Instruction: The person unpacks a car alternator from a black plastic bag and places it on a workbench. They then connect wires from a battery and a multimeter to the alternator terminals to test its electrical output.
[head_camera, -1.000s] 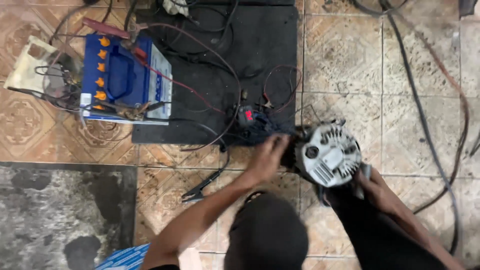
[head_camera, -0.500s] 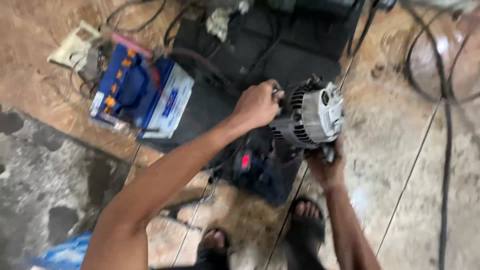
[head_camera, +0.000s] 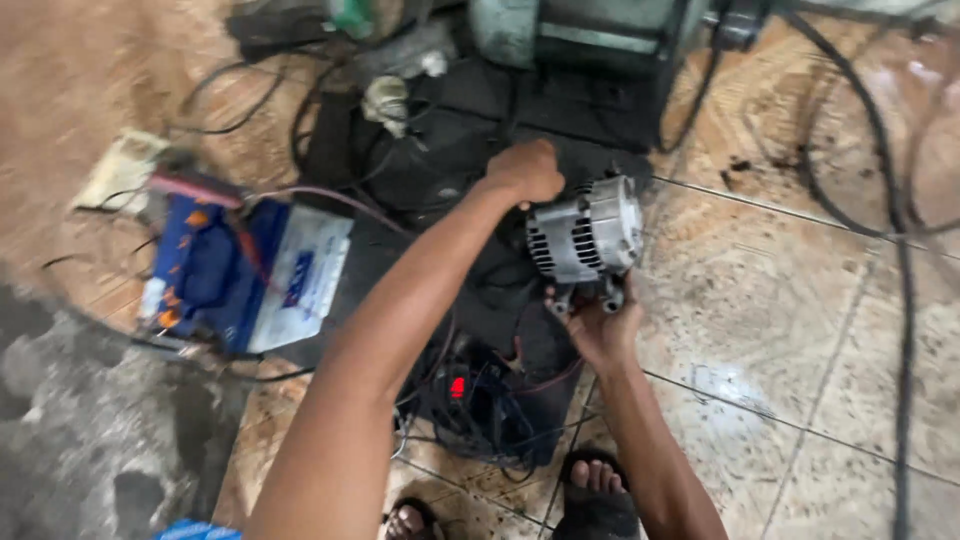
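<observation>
Tiled floor (head_camera: 780, 300), beige, stained and wet-looking, with a rough grey patch at lower left. A black mat (head_camera: 480, 150) lies on it. A blue-and-white battery (head_camera: 250, 275) sits beside the mat's left edge. Black cables (head_camera: 900, 300) trail across the tiles at right. A green machine (head_camera: 590, 35) stands at the mat's far end.

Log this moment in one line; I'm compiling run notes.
left hand: fist on silver ribbed metal alternator | right hand: gripping it underneath | blue-white boxy car battery: left, on floor

My left hand (head_camera: 525, 172) is fisted, arm extended forward; my right hand (head_camera: 600, 325) is cupped palm-up, fingers curled in grip.
</observation>
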